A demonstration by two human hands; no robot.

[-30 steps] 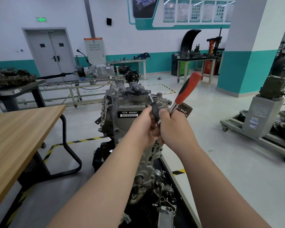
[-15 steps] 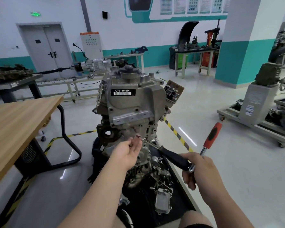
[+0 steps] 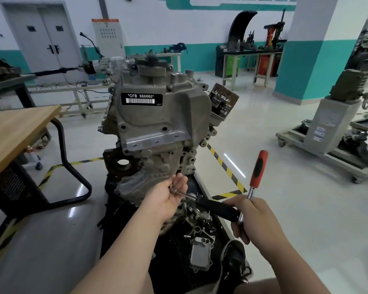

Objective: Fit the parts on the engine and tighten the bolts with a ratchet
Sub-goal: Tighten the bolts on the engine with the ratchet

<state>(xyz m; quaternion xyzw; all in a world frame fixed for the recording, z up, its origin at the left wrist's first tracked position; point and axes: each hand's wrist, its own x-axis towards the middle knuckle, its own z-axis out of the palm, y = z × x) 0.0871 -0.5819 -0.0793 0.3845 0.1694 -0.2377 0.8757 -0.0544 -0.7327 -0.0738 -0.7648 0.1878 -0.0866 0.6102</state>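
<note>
Nearest, at the foot of the engine (image 3: 157,119), a black tray (image 3: 174,264) holds an oil cooler (image 3: 201,253) among loose bolts (image 3: 198,230) and small fittings. Just above these, to the lower right of the engine, the right hand (image 3: 261,221) is clenched around the ratchet (image 3: 257,170), whose red handle stands upward. A black-gripped extension bar (image 3: 218,209) runs from it toward the engine. The left hand (image 3: 168,196), against the engine's lower front cover, pinches the socket (image 3: 174,189) at the bar's tip.

The step looks like seating the socket on a low fastener. It would go best with the left fingers guiding the tip square, the bar kept in line with the bolt's axis, and the first turns made lightly so that no thread crosses. After that the handle can swing in the open space right of the engine.

The left fingers cover the tip, so it cannot be told whether a bolt sits in the socket, nor which hole is meant. The ratchet's head is buried in the right fist. The oil filter (image 3: 222,102) juts from the engine's upper right, and its print is unreadable.
</note>
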